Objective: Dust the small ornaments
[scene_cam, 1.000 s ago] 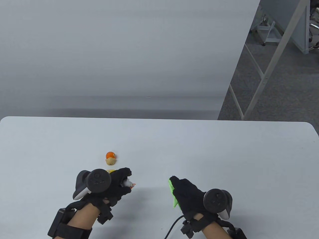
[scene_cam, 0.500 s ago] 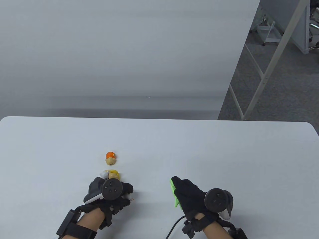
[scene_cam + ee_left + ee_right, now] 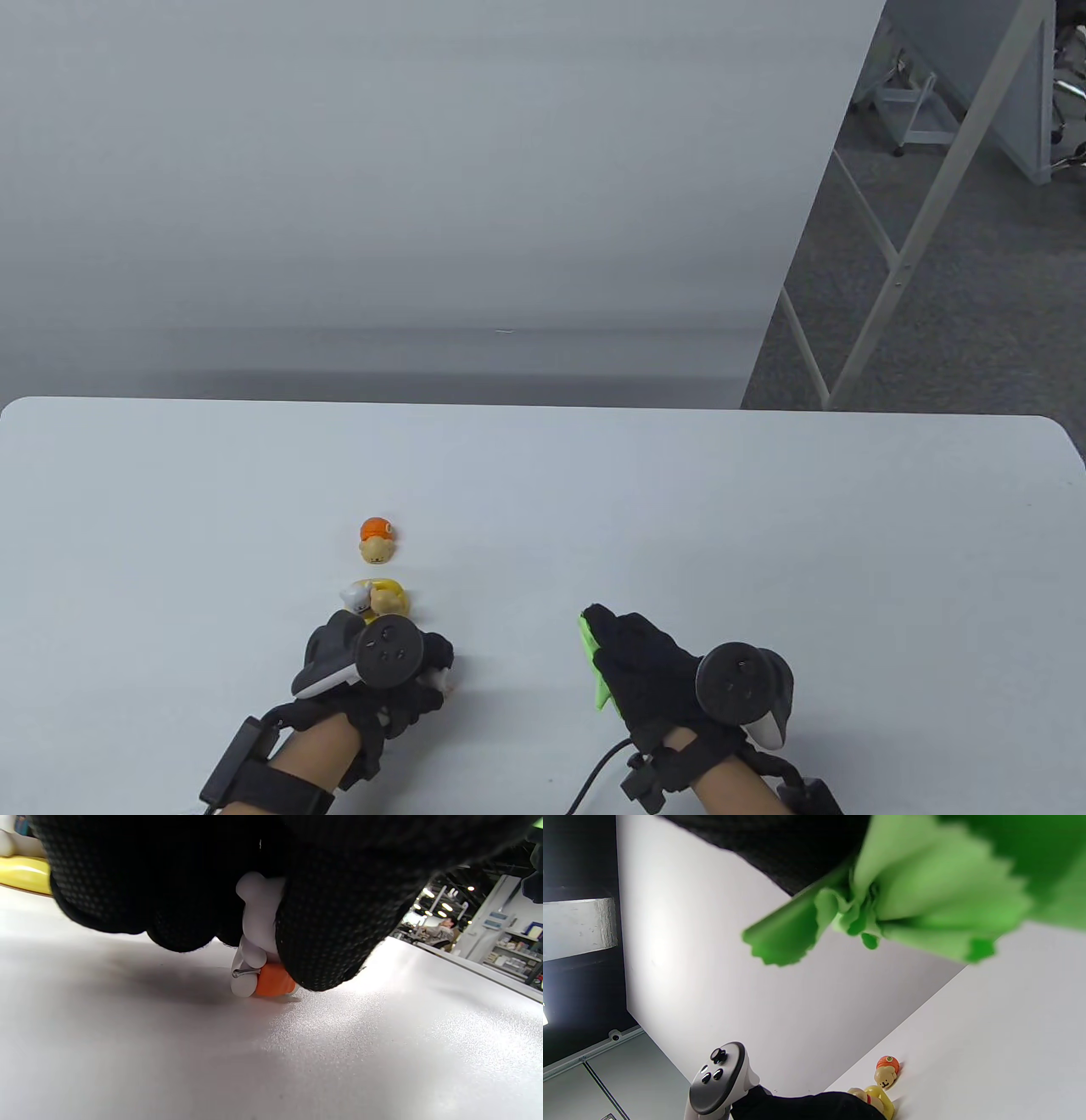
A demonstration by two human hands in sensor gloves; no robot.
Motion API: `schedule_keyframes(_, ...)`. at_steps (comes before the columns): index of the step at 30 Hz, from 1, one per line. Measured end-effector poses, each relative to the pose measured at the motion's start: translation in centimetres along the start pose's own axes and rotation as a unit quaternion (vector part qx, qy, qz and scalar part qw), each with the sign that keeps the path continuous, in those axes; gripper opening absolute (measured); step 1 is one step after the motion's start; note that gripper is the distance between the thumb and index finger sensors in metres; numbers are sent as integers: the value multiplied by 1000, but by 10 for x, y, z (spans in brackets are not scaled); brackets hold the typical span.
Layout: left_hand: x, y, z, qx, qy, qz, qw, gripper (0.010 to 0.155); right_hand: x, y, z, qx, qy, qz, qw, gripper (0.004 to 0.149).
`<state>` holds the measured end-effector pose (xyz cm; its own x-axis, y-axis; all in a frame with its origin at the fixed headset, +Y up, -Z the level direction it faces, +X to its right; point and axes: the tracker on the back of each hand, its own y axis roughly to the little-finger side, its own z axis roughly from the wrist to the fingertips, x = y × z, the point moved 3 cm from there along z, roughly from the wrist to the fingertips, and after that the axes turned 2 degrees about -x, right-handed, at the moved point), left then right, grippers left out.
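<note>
My left hand pinches a white-and-orange figurine against the surface; my right hand, beside it, grips a green cloth.

You see white table filling lower half. Pale grey wall panel stands behind it. Grey carpet floor lies at your right, with white metal frame legs. Blurred shelving sits far back.

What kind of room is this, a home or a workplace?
Probably a workplace, such as an office or lab. The plain white table stands by a grey partition wall on grey carpet, and the left wrist view shows ceiling lights and stocked shelves behind.
</note>
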<state>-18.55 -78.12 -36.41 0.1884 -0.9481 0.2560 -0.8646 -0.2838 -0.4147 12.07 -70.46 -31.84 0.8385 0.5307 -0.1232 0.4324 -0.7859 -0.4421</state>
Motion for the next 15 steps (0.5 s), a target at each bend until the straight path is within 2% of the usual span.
schedule_keyframes(2, 0, -1, -1, 2, -2, 4, 1000, 63, 0, 1, 0, -2, 0, 2, 1000, 45)
schedule_keyframes(6, -15, 2, -7, -1, -22, 21, 1000, 79, 2, 1, -1, -1, 3, 4, 1000, 45)
schedule_keyframes(11, -50, 14, -18, -11, -67, -9, 998, 78, 2, 1, -1, -1, 3, 0, 1000, 45)
schedule_keyframes(15, -90, 35, -24, -42, -124, -21, 991, 76, 2, 1, -1, -1, 6, 3, 1000, 45)
